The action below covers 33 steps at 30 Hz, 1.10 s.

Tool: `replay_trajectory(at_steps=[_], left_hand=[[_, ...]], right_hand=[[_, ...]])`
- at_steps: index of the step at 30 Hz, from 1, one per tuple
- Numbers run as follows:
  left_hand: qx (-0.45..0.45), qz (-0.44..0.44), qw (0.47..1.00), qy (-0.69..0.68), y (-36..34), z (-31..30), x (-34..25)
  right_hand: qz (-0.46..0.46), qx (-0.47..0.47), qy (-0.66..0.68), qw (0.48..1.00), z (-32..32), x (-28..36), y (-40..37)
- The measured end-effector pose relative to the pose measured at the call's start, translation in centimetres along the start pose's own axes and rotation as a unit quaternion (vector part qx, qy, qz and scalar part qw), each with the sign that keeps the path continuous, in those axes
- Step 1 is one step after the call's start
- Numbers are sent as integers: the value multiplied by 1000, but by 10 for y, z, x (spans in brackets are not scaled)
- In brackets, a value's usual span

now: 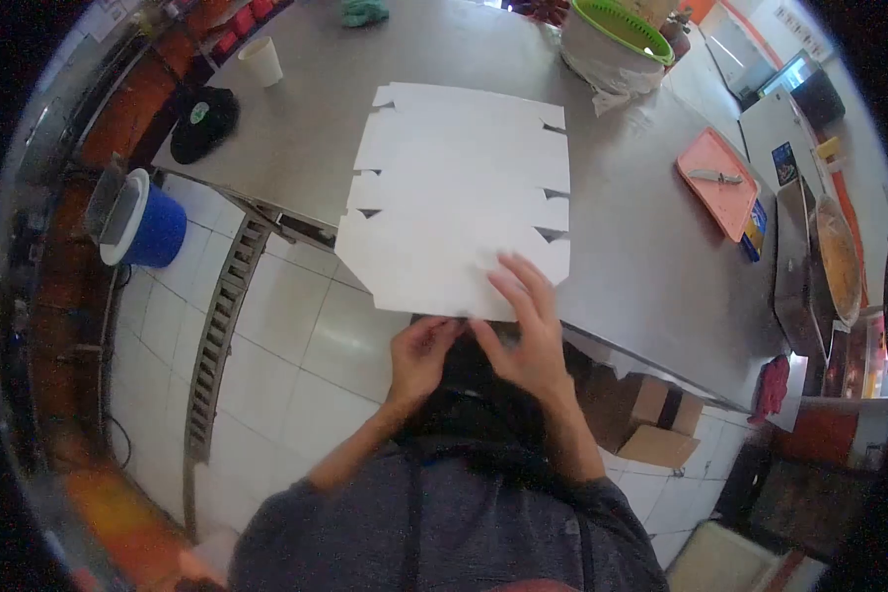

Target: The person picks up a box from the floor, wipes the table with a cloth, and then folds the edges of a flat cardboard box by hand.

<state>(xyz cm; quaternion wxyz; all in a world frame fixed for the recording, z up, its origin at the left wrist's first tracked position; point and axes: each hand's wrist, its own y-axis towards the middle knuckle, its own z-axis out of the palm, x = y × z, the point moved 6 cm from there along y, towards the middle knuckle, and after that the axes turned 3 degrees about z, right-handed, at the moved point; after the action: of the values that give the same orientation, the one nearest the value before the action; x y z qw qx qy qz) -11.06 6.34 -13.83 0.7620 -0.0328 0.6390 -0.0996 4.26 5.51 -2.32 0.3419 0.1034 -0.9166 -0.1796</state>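
Note:
A flat white cardboard box blank (454, 187) with notched sides lies on the metal table, its near end sticking out past the table edge towards me. My left hand (422, 360) is closed at the middle of the near edge, fingertips bent in and pinching the cardboard there. Over the near right corner is my right hand (530, 340), fingers stretched out and slightly blurred above the sheet. Its thumb touches the near edge beside the left fingertips. The underside of the blank is hidden.
On the metal table (627, 257) are a pale cup (260, 62), a black cap (204, 125), a green-rimmed basket (622, 35) and a pink tray (715, 192) with a knife (717, 177). A blue bucket (158, 227) and a cardboard box (656, 419) stand below.

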Motion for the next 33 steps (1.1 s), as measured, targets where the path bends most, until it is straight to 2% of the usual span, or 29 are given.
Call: replay_trajectory(at_steps=[1,2,3,4,5,6,7,8,10,11,13,16,20,22,26,28,29,31,32,33], left_hand=[[-1,9,1000,-2,0,-2,-5],[9,5,997,78,-1,-2,-9],[19,8,988,156,0,0,-11],[6,4,993,122,-1,0,-9],[-2,1,996,86,-1,1,-4],[1,24,998,61,0,0,3],[3,41,998,37,3,-1,8],[13,56,998,33,6,1,6],[3,76,997,29,5,0,-3],[6,81,996,31,4,1,-8],[10,71,996,60,6,3,-14],[10,115,986,122,14,-7,-7],[-4,104,990,90,22,-8,4],[-28,128,975,179,26,-9,1],[-54,154,975,149,23,-5,-8],[-142,24,986,79,30,-22,23],[-141,26,986,80,38,-32,44],[-238,42,970,3,52,-75,95],[-235,45,971,5,51,-83,106],[-286,26,957,-42,45,-97,120]], right_hand=[[22,-91,69,993,-5,-5,-14],[25,-163,42,985,-10,1,-28],[96,-224,140,960,12,-22,-55],[211,-235,319,894,29,-24,-64],[327,-165,346,864,34,-20,-66],[388,-149,358,836,48,-26,-72],[398,-161,351,832,62,-37,-78],[381,-130,423,812,64,-31,-70],[373,-163,495,768,63,-29,-54],[369,-168,497,768,61,-31,-50],[416,-143,537,720,65,-39,-45],[422,-130,566,697,61,-32,-40],[423,-116,551,710,65,-40,-44],[437,-125,572,683,65,-38,-45],[429,-129,582,678,61,-36,-42],[430,-122,579,682,61,-36,-41],[428,-123,581,681,62,-36,-42],[427,-120,583,681,64,-38,-43],[423,-123,585,681,64,-39,-42],[430,-120,581,680,66,-40,-43]])
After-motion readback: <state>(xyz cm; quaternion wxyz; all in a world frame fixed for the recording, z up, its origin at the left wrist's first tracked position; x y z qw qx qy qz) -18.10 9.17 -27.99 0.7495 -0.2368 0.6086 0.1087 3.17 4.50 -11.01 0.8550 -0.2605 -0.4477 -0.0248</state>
